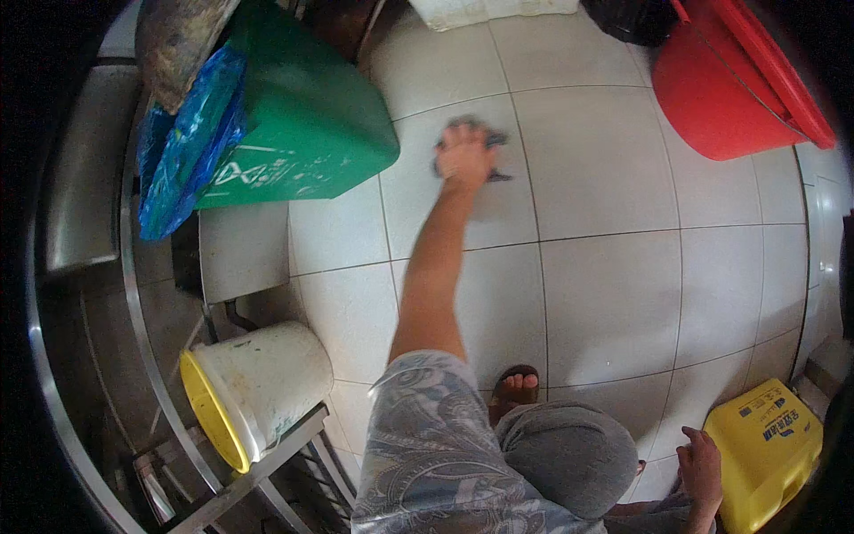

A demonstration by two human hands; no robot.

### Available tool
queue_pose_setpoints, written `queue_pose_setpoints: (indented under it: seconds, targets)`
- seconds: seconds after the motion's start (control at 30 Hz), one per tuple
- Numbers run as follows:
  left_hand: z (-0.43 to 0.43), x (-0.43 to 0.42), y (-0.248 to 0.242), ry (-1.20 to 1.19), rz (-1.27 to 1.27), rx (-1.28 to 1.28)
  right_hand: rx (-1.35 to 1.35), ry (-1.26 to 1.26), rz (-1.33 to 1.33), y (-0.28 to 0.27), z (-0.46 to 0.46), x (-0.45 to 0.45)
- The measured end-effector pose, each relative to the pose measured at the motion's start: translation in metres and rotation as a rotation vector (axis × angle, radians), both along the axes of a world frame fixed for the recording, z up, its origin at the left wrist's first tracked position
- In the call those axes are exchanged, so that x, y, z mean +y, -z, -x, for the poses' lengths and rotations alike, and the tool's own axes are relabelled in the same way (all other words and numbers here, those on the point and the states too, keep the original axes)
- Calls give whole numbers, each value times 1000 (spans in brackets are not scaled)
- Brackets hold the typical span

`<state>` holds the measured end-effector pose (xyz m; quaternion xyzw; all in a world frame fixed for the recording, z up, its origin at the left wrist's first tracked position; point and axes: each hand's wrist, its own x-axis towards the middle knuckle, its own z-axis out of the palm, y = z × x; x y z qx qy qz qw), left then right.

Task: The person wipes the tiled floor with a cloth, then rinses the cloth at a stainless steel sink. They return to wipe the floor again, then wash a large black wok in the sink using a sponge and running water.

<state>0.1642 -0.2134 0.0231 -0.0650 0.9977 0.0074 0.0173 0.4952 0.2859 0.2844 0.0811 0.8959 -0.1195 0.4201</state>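
My left arm reaches out over the pale tiled floor [610, 160]. My left hand [465, 157] lies spread on a dark cloth [499, 140], pressing it to a tile; the hand and cloth are blurred, and the palm hides most of the cloth. Low on the right, my right hand [700, 464] holds nothing, its fingers loosely bent and apart. A yellow plastic container [767, 440] bearing writing is just beside it. Between the arms show my bent knee in grey cloth [567, 460] and a foot in a dark sandal [517, 387].
A green plastic bin [313, 133] with a blue plastic bag [193, 147] stands left of my reaching hand. Below it are a white bucket with a yellow top [267, 380] and a metal rack [280, 447]. A red bucket [714, 93] with a wire handle stands far right.
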Motion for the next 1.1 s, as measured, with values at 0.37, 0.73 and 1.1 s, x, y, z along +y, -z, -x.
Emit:
queue_pose_setpoints:
  seconds: [0.37,0.73,1.1]
  targets:
    - [-379,-220,4,-947,15,-189,76,-107,172,51,6,43]
    - [-557,-102,0,-1573,-241,-73,-8,-74,319,96,46,36]
    - [-287,-339,15,-1275,13,-29,364,-578,140,-4,189,-115]
